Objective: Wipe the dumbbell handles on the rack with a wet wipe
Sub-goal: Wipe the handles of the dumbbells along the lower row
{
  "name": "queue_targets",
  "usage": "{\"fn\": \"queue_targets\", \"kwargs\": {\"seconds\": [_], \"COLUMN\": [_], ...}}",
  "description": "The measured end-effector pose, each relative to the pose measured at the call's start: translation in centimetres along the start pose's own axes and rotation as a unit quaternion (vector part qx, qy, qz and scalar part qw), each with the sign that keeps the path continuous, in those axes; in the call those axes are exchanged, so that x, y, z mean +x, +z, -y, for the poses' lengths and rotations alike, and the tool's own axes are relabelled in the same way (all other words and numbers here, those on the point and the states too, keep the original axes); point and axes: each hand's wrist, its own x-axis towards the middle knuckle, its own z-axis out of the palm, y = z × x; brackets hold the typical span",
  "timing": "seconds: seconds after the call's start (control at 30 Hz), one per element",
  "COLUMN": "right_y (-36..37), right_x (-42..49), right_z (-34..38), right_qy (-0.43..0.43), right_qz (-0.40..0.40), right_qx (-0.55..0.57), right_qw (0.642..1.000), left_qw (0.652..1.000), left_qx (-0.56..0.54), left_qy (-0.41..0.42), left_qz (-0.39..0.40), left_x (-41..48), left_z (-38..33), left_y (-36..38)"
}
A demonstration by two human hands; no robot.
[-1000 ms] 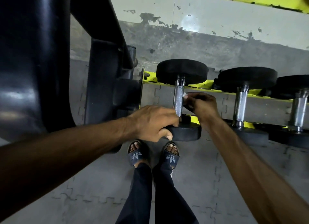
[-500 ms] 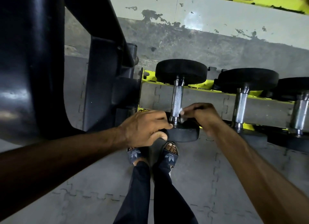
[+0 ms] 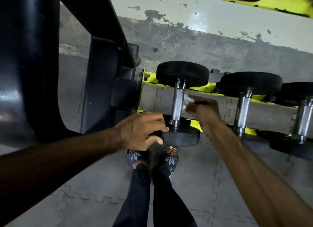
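The leftmost dumbbell lies across the yellow rack [image 3: 210,89], its knurled chrome handle [image 3: 177,105] running away from me between two black round heads. My left hand [image 3: 142,130] grips the rim of the near head [image 3: 182,136]. My right hand [image 3: 202,110] pinches a small white wet wipe [image 3: 187,99] just right of the handle's middle, a narrow gap from the metal. Two more dumbbells with chrome handles, one [image 3: 243,110] and another [image 3: 304,116], rest on the rack to the right.
A large black machine frame [image 3: 94,66] fills the left side, close to the rack's end. A grey stained wall [image 3: 220,45] runs behind the rack. My sandalled feet [image 3: 152,157] stand on grey interlocking floor mats [image 3: 84,193] right in front of the rack.
My right hand with the wipe moved up from the handle's near end to its middle and came slightly off the handle. My left hand kept hold of the near head.
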Motion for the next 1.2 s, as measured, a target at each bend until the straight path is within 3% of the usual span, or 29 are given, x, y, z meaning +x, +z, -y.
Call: {"fn": "queue_targets", "kwargs": {"seconds": [0.1, 0.17, 0.3, 0.4, 0.5, 0.6, 0.67, 0.73, 0.83, 0.9, 0.97, 1.03, 1.07, 1.13, 1.2], "right_y": [1.8, 2.2, 1.6, 2.5, 3.2, 2.5, 2.1, 2.2, 2.2, 1.7, 1.1, 1.2, 1.5, 2.4, 3.1], "right_x": [1.5, 1.7, 1.9, 2.8, 2.1, 0.6, 0.5, 0.8, 1.1, 0.8, 0.3, 0.5, 0.8, 0.5, -0.4], "right_z": [1.6, 1.5, 0.7, 1.6, 0.5, -0.9, -0.9, -0.2, 0.2, -0.3, 0.1, 1.3, 2.0, 3.0, 2.9], "right_qy": [0.020, 0.036, 0.095, 0.064, -0.046, -0.259, -0.400, -0.507, -0.513, -0.497, -0.515, -0.521, -0.520, -0.486, -0.455], "right_qz": [-0.048, -0.047, 0.034, -0.038, -0.114, -0.117, -0.070, -0.035, 0.022, 0.104, 0.180, 0.201, 0.167, 0.086, 0.082], "right_qx": [0.112, 0.077, -0.007, 0.111, 0.122, -0.040, -0.212, -0.405, -0.648, -0.713, -0.717, -0.734, -0.744, -0.762, -0.783], "right_qw": [0.992, 0.995, 0.995, 0.991, 0.985, 0.958, 0.889, 0.760, 0.562, 0.484, 0.434, 0.386, 0.384, 0.418, 0.416], "left_qw": [1.000, 0.999, 0.999, 0.998, 0.998, 0.998, 0.997, 0.997, 0.997, 0.997, 0.997, 0.997, 0.997, 0.997, 0.997], "left_qx": [0.020, 0.040, 0.048, 0.052, 0.057, 0.061, 0.068, 0.072, 0.072, 0.072, 0.069, 0.064, 0.063, 0.065, 0.065], "left_qy": [0.012, 0.013, -0.003, -0.004, 0.003, 0.008, 0.010, 0.009, 0.013, 0.014, 0.015, 0.017, 0.016, 0.017, 0.022], "left_qz": [0.002, 0.001, -0.022, -0.029, -0.017, -0.018, -0.020, -0.021, -0.020, -0.023, -0.027, -0.032, -0.033, -0.033, -0.032], "left_x": [-0.3, -0.5, -1.1, -1.2, -0.9, -0.8, -0.9, -0.9, -0.9, -1.0, -0.9, -0.9, -1.0, -1.0, -1.1], "left_z": [0.4, 0.3, -0.2, -0.2, 0.0, 0.0, 0.0, 0.1, 0.1, 0.1, 0.1, 0.1, 0.1, 0.1, 0.2], "left_y": [0.3, 0.5, 0.9, 1.0, 0.7, 0.7, 0.8, 0.8, 0.8, 0.8, 0.9, 0.9, 1.0, 1.1, 1.1]}}
